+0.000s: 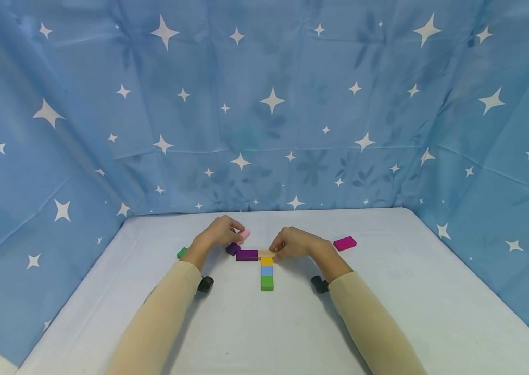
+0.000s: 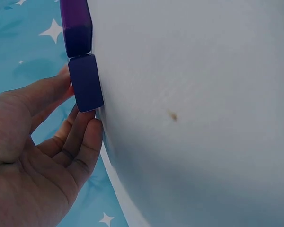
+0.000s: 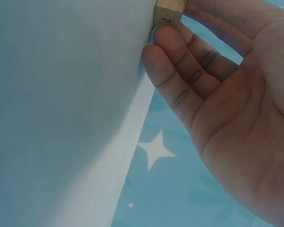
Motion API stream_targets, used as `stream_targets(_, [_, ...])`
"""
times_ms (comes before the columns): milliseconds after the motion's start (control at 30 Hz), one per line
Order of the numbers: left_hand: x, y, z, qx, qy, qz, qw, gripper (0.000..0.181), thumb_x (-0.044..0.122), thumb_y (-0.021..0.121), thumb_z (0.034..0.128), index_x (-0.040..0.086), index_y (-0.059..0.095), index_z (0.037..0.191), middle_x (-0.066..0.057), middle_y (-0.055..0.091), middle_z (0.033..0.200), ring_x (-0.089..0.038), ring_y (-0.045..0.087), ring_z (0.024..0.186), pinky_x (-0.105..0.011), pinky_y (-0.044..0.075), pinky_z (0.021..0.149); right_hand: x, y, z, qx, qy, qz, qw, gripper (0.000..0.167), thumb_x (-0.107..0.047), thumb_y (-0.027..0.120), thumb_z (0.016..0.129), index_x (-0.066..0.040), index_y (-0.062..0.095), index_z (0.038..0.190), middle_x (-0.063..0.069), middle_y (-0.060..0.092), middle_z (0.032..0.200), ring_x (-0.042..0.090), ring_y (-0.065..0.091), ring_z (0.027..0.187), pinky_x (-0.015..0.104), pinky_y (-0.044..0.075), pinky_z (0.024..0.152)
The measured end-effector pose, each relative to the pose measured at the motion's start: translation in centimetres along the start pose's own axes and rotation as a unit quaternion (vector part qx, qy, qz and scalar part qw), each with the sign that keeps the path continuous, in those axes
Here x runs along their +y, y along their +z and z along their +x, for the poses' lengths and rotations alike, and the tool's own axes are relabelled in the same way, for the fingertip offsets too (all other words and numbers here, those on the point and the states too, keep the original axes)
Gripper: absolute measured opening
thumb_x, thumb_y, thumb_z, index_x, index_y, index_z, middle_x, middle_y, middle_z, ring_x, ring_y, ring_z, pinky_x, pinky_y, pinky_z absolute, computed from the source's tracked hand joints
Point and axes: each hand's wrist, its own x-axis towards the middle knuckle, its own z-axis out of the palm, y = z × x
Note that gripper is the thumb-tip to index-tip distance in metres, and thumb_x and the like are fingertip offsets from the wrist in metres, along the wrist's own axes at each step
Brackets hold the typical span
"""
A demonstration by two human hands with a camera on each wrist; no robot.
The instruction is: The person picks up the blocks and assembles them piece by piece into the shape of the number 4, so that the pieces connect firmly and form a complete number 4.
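Note:
My left hand (image 1: 219, 232) pinches a pink block (image 1: 244, 235), mostly hidden behind the fingers. A dark purple block (image 1: 233, 249) sits at an angle just below this hand; in the left wrist view, its end (image 2: 86, 82) is close to the fingertips. Beside it lies a purple block (image 1: 247, 255). With thumb and fingers, my right hand (image 1: 296, 242) grips a plain wooden block (image 1: 265, 254), whose end (image 3: 167, 18) bears a "4" in the right wrist view. A yellow block (image 1: 266, 261), a light blue block (image 1: 266, 271) and a green block (image 1: 267, 283) line up toward me.
A magenta block (image 1: 345, 243) lies right of the right hand. Another green block (image 1: 182, 253) is partly covered by the left forearm. Black wrist devices (image 1: 205, 284) hang under both forearms. A blue starred curtain (image 1: 264, 125) encloses the white table (image 1: 264, 333).

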Motion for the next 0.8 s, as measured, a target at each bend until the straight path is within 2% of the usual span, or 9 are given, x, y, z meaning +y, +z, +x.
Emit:
stream_targets(233, [0.1,0.27,-0.2,0.003,-0.003,-0.014,0.9999,0.036,0.018,0.073,0.0975,0.01,0.072,0.132,-0.013,0.069,0.134,-0.03,0.063,0.126,-0.045,0.053,0.104,0.21,0.04,0.15,0.001,-0.017,-0.003,0.9998,0.026,-0.02,0.084,0.089,-0.018,0.082,0.115,-0.004,0.069,0.089,0.016,0.058,0.085,0.03,0.048,0.075])
stream_targets(800, [0.25,0.75,-0.35,0.009,-0.008,-0.027,0.9996,0.036,0.018,0.074,0.0975,0.009,0.072,0.132,-0.014,0.068,0.134,-0.03,0.062,0.125,-0.046,0.052,0.105,0.3,0.02,0.18,-0.002,-0.012,-0.007,0.9999,0.027,-0.022,0.084,0.09,-0.019,0.082,0.116,-0.004,0.069,0.089,0.016,0.058,0.085,0.029,0.048,0.074])
